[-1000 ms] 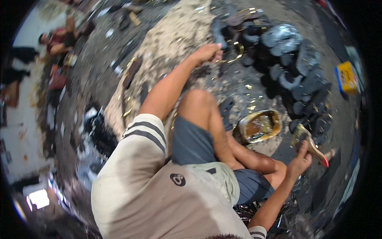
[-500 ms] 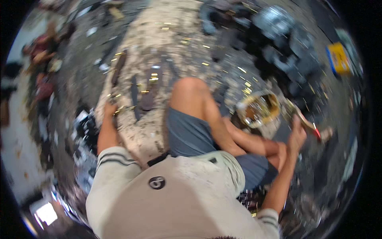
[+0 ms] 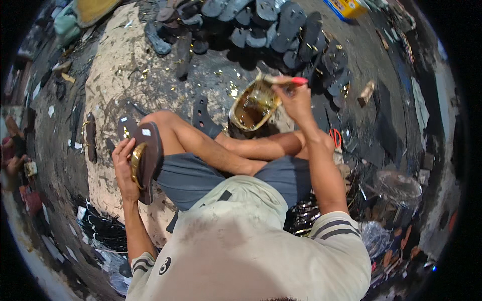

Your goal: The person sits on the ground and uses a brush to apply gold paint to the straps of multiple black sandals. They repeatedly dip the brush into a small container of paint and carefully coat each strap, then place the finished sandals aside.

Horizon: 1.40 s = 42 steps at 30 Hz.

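Note:
My left hand (image 3: 124,170) grips a flip-flop (image 3: 152,163) with a dark brown sole and a shiny gold strap, held up beside my left knee. A small white label sits on its sole. In my right hand (image 3: 296,103) is a brush (image 3: 275,79) with a red handle end, over a tub (image 3: 234,111) with a crusted yellowish rim. Amber-brown liquid shows inside the tub; whether the brush touches it I cannot tell. Just beyond the held flip-flop, another brown sole (image 3: 125,126) lies on the mat.
Dark sandals (image 3: 288,27) are heaped at the far side. Red-handled scissors (image 3: 335,138) lie by my right knee, with a fan (image 3: 399,185) behind. A dark clog (image 3: 203,115) stands near the tub. Black straps (image 3: 103,228) are piled at left; a yellow-blue box (image 3: 347,9) sits far right.
My left hand has come up from the mat with the gold-strapped flip-flop. My right hand has moved from the right side to the tub with the brush. The view has turned.

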Tool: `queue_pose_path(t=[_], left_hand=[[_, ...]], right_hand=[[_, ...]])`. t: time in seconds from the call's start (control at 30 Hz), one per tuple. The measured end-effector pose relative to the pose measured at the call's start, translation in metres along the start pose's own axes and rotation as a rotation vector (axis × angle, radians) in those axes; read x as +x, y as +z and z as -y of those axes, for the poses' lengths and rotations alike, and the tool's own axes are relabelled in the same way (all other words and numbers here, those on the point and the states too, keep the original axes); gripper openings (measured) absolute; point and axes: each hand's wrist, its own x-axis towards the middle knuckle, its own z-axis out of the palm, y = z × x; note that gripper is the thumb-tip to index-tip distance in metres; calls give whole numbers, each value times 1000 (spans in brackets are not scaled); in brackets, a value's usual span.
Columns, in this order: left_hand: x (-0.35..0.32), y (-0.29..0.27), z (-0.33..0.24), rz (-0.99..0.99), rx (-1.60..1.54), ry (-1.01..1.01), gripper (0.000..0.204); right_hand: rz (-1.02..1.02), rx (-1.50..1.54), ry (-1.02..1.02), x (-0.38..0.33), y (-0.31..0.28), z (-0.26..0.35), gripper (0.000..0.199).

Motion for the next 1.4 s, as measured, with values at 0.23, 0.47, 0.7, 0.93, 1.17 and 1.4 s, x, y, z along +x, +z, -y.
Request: queue_pose_path(t=[0.23, 0.47, 0.7, 0.93, 1.17, 1.4], left_hand=[[9, 74, -56, -29, 789, 196, 94], [25, 49, -68, -63, -243, -99, 74], [43, 125, -91, 403, -1289, -290, 54], [27, 145, -113, 262, -1363, -202, 62], [21, 149, -107, 276, -1487, -218, 58], [18, 152, -96, 221, -1245, -218, 74]], right_hand=[[160, -784, 231, -15, -97, 7, 28], [-564, 589, 251, 3, -113, 80, 27], [-25, 952, 184, -38, 21, 207, 26], [31, 506, -222, -58, 52, 209, 23], [-88, 407, -395, -15, 39, 208, 26], [66, 496, -257, -29, 33, 204, 26]])
